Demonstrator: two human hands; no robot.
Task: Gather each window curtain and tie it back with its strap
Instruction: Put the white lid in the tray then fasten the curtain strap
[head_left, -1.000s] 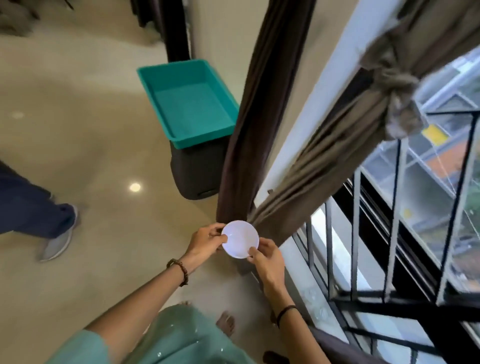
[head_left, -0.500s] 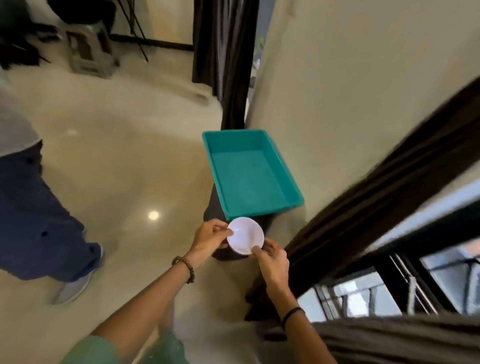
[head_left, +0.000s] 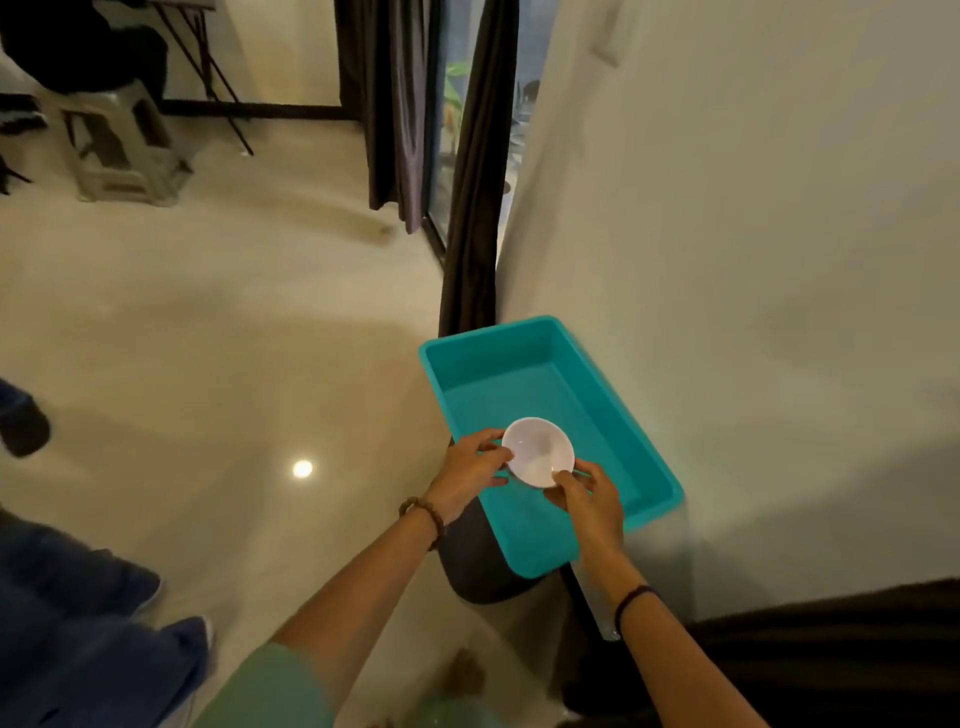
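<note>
Both hands hold a small white bowl (head_left: 537, 451) above the near end of a teal plastic tray (head_left: 644, 452). My left hand (head_left: 470, 467) pinches the bowl's left rim and my right hand (head_left: 584, 491) pinches its lower right rim. A dark brown curtain (head_left: 475, 171) hangs straight beside the wall corner behind the tray, and a second dark curtain (head_left: 397, 104) hangs further back at a glass door. More dark curtain cloth (head_left: 831, 660) fills the lower right corner. No strap shows.
The teal tray rests on a dark bin (head_left: 467, 566) against the cream wall (head_left: 753, 234). Another person's legs in blue trousers (head_left: 78, 639) stand at the lower left on the glossy floor. A grey plastic stool (head_left: 117, 140) sits at the far left.
The view has swung left, away from the barred window and its tied curtain. My hands carried the white bowl from beside the curtain to above the teal tray.
</note>
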